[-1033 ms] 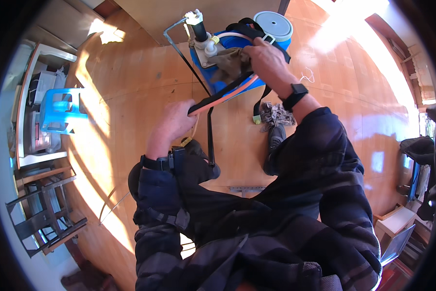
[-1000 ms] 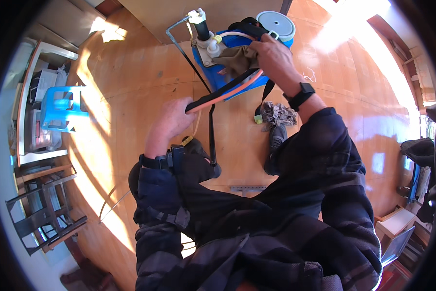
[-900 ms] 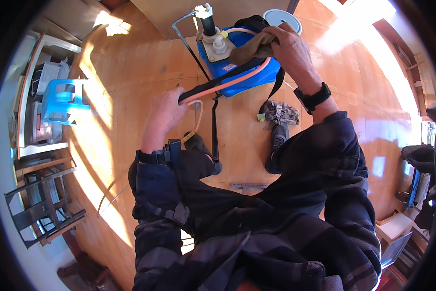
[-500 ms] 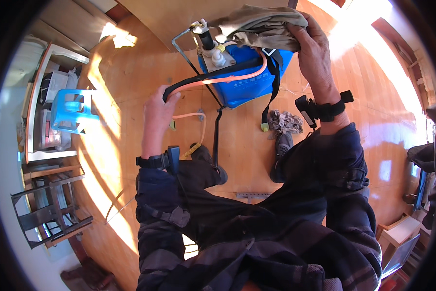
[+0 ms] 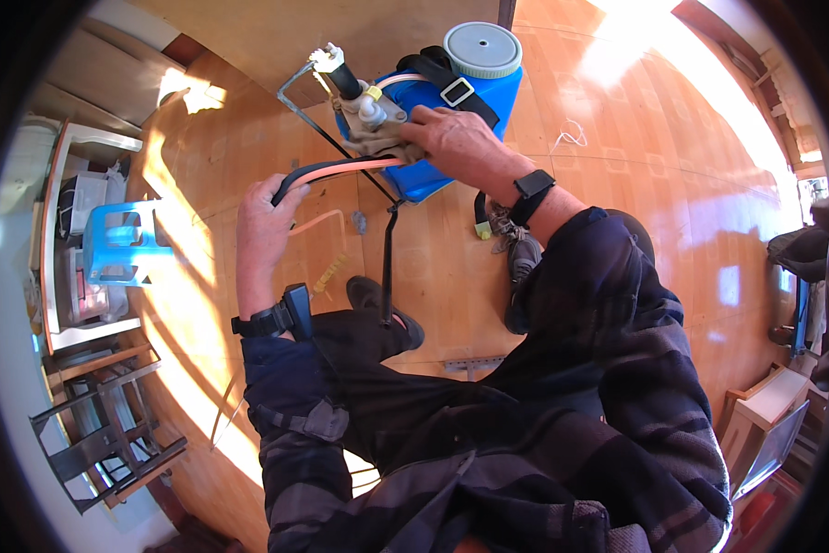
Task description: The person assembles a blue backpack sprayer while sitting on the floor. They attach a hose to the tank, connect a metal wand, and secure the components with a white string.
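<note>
A blue backpack sprayer tank (image 5: pixel 422 186) with a grey screw lid (image 5: pixel 482 53) stands on the floor in front of me. My left hand (image 5: pixel 265 219) is closed round the orange hose (image 5: pixel 348 168) and the black strap running beside it, left of the tank. My right hand (image 5: pixel 460 143) presses a grey-brown rag (image 5: pixel 377 142) against the tank's side, just below the white pump fittings (image 5: pixel 371 112). Its fingertips are partly hidden in the cloth. A black pump cylinder (image 5: pixel 344 81) rises behind the fittings. The strap buckle (image 5: pixel 456 89) lies above my right hand.
A blue plastic stool (image 5: pixel 110 241) stands at left beside a white-edged shelf unit (image 5: pixel 55 276). Dark wooden frames (image 5: pixel 105 429) lean below it. A black lever (image 5: pixel 389 263) reaches down between my feet. White string (image 5: pixel 569 138) lies right of the tank.
My right hand has brought the rag down and left from above the tank onto its side, uncovering the lid. My left hand has shifted left and slightly down, still on the hose.
</note>
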Demonstrator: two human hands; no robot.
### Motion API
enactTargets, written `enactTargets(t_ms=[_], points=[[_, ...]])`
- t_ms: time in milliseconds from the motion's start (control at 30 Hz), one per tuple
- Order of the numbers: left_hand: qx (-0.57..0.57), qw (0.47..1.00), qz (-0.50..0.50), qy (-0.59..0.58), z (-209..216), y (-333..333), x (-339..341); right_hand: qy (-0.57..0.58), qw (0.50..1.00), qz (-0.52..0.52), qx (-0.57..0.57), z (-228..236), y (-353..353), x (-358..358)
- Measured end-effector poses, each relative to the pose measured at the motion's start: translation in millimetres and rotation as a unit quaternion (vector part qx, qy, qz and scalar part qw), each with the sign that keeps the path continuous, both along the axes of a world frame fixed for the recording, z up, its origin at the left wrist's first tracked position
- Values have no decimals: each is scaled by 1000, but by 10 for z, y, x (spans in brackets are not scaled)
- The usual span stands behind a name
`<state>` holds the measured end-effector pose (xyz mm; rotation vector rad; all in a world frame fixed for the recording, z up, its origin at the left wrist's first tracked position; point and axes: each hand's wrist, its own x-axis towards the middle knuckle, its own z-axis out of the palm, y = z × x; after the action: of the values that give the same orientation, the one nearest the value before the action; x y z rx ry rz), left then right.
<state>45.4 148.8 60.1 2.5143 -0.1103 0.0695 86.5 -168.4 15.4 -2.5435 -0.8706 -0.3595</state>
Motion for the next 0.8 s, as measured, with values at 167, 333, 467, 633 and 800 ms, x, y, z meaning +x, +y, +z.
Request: enactTargets(t_ms=[167,333,467,633,800], points=[[36,993,9,115,-105,213,-43,70,980,-153,107,216,-733,280],[81,973,-84,199,-210,112,-128,63,889,-246,382,551,-1496,323],[27,959,-133,250,-96,-27,-140,106,840,-296,443,671,-1848,118],[-26,957,-96,273,-142,-55,-39,238,911,-292,165,329,-1944,28],[-12,981,-51,188,-279,0,2,310,936,-156,-55,-114,-1950,34]])
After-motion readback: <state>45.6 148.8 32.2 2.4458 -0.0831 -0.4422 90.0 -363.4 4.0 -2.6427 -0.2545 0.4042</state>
